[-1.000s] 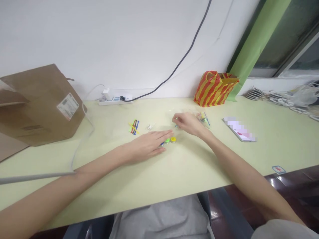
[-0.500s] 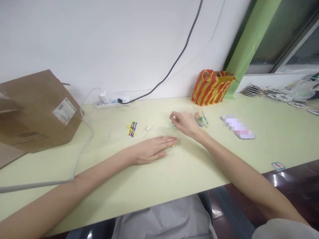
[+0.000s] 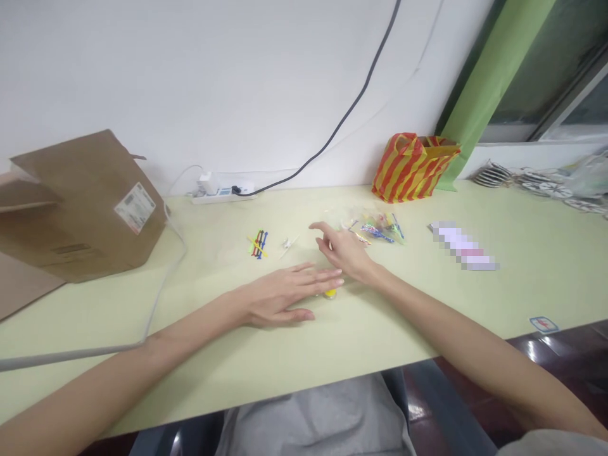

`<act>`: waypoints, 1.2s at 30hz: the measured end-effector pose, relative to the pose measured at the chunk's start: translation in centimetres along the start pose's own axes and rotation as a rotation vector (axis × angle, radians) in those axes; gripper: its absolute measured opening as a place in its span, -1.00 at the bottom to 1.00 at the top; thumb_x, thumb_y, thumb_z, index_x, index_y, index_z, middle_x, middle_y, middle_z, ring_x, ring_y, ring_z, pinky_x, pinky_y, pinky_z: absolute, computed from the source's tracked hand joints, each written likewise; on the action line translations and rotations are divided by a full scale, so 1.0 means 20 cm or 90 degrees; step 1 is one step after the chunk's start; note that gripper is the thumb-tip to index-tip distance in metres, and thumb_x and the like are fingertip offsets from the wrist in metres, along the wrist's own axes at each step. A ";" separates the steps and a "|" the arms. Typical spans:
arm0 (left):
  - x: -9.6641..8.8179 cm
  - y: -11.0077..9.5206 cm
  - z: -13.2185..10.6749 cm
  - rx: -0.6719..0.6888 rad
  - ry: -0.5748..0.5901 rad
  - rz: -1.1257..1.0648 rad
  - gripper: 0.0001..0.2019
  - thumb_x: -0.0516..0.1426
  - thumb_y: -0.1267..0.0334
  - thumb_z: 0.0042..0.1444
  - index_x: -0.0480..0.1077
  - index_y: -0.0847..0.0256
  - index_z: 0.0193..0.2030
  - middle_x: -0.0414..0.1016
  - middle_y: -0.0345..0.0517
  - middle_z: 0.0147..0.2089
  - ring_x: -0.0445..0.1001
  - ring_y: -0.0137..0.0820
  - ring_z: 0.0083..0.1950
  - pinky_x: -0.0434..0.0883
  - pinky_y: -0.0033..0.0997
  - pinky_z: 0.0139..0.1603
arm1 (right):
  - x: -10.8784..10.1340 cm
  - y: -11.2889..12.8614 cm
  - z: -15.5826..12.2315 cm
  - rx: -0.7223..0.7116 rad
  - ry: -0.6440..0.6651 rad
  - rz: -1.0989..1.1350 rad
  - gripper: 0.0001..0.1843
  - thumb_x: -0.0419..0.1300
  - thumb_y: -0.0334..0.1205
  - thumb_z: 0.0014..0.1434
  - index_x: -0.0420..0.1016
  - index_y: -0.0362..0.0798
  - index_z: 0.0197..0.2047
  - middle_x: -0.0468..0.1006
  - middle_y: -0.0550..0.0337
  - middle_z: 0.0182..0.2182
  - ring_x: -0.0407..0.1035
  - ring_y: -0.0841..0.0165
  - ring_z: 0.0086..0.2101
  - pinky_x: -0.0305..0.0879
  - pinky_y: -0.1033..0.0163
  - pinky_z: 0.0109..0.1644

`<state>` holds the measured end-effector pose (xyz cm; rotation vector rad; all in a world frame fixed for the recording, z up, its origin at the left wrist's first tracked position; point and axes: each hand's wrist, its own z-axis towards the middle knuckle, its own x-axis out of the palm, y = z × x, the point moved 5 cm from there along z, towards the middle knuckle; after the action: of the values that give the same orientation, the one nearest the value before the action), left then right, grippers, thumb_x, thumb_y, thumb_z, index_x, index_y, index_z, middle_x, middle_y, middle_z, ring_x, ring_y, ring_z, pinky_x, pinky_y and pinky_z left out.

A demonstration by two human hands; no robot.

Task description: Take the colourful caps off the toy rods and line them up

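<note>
My left hand (image 3: 289, 294) is spread flat and palm down on the pale table. Partly under its fingertips lies a small round thing with a yellow middle (image 3: 330, 293), its kind unclear. Just beyond, my right hand (image 3: 342, 252) hovers or rests with the index finger stretched out and nothing visible in it. Behind that hand sits a clear plastic bag of small colourful pieces (image 3: 377, 228). Left of it are a thin white stick with small white parts (image 3: 288, 244) and a bundle of coloured plastic arrow-shaped sticks (image 3: 259, 244).
A cardboard box (image 3: 90, 215) stands at the left, with a grey cable (image 3: 161, 297) before it. A power strip (image 3: 223, 192) lies by the wall. To the right are a striped bag (image 3: 413, 168), a phone (image 3: 465, 246) and stacked patterned discs (image 3: 541, 183).
My right hand has drawn back towards me from the plastic bag, its fingers opening and uncovering the colourful pieces. My left fingers have shifted slightly, showing more of the yellow thing.
</note>
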<state>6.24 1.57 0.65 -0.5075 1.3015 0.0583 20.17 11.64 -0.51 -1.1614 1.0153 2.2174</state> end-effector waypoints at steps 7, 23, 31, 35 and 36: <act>-0.11 0.11 -0.20 -0.069 -0.318 0.180 -0.60 -0.12 0.24 0.44 0.35 0.18 0.29 0.55 0.15 0.14 0.50 -0.16 0.18 0.38 -0.04 0.20 | 0.08 0.01 0.02 -0.098 -0.027 0.014 -0.48 -0.07 -0.29 0.42 0.20 -0.03 0.40 0.57 -0.03 0.01 0.45 0.17 -0.05 0.35 0.12 0.00; -0.08 0.32 -0.27 -0.263 -0.343 0.204 -0.53 -0.09 0.48 0.33 0.18 0.18 0.35 0.46 0.05 0.20 0.40 -0.22 0.24 0.33 -0.07 0.28 | 0.19 0.01 0.06 -0.257 0.068 -0.007 -0.63 0.03 -0.44 0.34 0.52 -0.09 0.11 0.54 -0.07 0.14 0.38 0.12 0.14 0.31 -0.06 0.22; -0.04 0.42 -0.31 -0.360 -0.282 0.195 -0.45 -0.09 0.49 0.27 0.13 0.24 0.40 0.34 0.13 0.37 0.28 -0.15 0.42 0.28 0.05 0.42 | 0.24 0.00 0.05 -0.285 0.103 0.001 -0.30 -0.09 -0.45 0.36 0.07 0.05 0.52 0.18 0.06 0.46 0.04 0.19 0.43 0.13 -0.13 0.44; -0.01 0.44 -0.29 -0.355 -0.197 0.175 -0.44 -0.08 0.47 0.28 0.12 0.23 0.42 0.31 0.12 0.40 0.15 -0.15 0.52 0.20 0.09 0.49 | 0.26 -0.01 0.06 -0.283 0.127 0.006 -0.34 -0.11 -0.44 0.38 0.12 0.04 0.50 0.21 0.10 0.45 0.03 0.20 0.44 0.12 -0.12 0.45; -0.01 0.44 -0.29 -0.354 -0.192 0.170 -0.43 -0.08 0.47 0.28 0.12 0.22 0.43 0.31 0.11 0.40 0.15 -0.16 0.52 0.18 0.09 0.50 | 0.26 -0.01 0.06 -0.281 0.130 0.007 -0.34 -0.11 -0.43 0.38 0.13 0.04 0.50 0.23 0.11 0.44 0.04 0.19 0.44 0.12 -0.13 0.45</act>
<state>-1.91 7.07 -3.03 -0.7585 1.0388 0.7095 16.87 12.88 -4.44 -1.5976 0.6134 2.4435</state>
